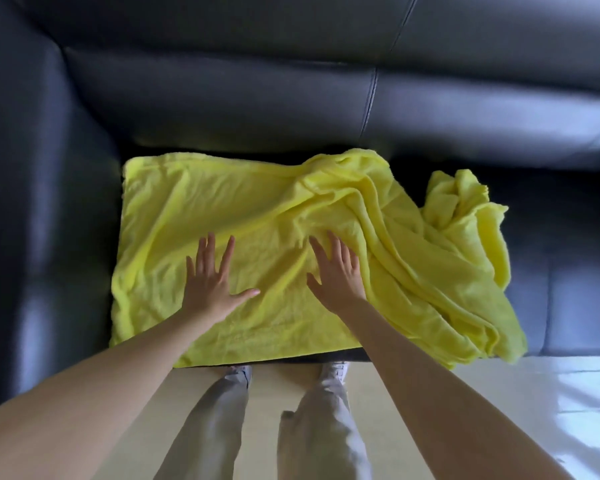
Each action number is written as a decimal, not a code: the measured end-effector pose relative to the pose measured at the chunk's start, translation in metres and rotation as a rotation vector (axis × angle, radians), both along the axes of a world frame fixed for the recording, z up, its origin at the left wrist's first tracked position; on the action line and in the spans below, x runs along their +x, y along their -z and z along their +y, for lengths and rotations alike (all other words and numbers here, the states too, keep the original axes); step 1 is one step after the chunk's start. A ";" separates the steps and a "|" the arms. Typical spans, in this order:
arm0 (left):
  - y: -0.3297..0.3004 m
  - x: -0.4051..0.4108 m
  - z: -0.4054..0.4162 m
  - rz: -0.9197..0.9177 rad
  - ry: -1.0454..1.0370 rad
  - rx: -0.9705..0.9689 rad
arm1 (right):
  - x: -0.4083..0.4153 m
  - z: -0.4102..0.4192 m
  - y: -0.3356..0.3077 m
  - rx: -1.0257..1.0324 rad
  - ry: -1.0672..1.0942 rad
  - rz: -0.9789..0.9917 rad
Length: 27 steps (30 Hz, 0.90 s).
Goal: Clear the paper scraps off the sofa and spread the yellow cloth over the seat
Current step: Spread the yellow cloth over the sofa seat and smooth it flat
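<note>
Neither hand grips anything: the left hand (211, 285) and the right hand (336, 273) both lie palm-down with fingers straight and spread, pressing flat on the yellow cloth (257, 237), a pose that suits smoothing rather than lifting. The black leather sofa (222, 98) fills the far and left of the view, its armrest on the left. The cloth covers the left seat, fairly flat under the palms, but its right part is bunched in thick folds, with a crumpled end lying on the next seat to the right. No paper scraps show, so the clearing appears done; spreading the bunched right side seems to remain.
</note>
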<state>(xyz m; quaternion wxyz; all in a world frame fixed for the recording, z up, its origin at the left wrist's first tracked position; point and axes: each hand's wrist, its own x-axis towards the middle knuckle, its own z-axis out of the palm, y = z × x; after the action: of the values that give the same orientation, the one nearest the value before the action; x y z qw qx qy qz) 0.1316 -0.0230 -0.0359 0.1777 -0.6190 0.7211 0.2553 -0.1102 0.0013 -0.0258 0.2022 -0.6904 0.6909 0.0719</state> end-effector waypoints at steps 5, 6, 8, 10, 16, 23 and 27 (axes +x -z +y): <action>0.004 -0.100 0.004 0.066 0.079 -0.026 | -0.056 0.001 -0.001 -0.040 0.015 0.021; 0.004 -0.109 0.007 0.068 0.085 -0.030 | -0.058 -0.001 -0.002 -0.074 0.005 0.022; 0.007 -0.150 0.022 0.102 0.083 -0.060 | -0.086 0.004 -0.002 -0.158 0.012 0.007; 0.009 -0.183 0.038 0.146 0.078 -0.095 | -0.112 0.008 -0.005 -0.226 0.013 -0.013; 0.006 -0.294 0.082 0.227 0.074 -0.195 | -0.235 0.025 -0.014 -0.269 0.270 -0.069; -0.010 -0.383 0.064 0.327 0.090 -0.291 | -0.357 -0.005 -0.022 -0.032 0.601 -0.117; -0.014 -0.400 0.038 0.359 0.124 -0.321 | -0.372 -0.031 -0.018 -0.003 0.289 -0.054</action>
<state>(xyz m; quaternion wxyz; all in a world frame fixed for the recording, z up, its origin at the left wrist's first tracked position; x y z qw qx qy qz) -0.2680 0.0149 -0.0221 -0.0384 -0.5387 0.8090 0.2320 -0.4823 -0.0292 -0.0073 0.2276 -0.5859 0.7774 0.0224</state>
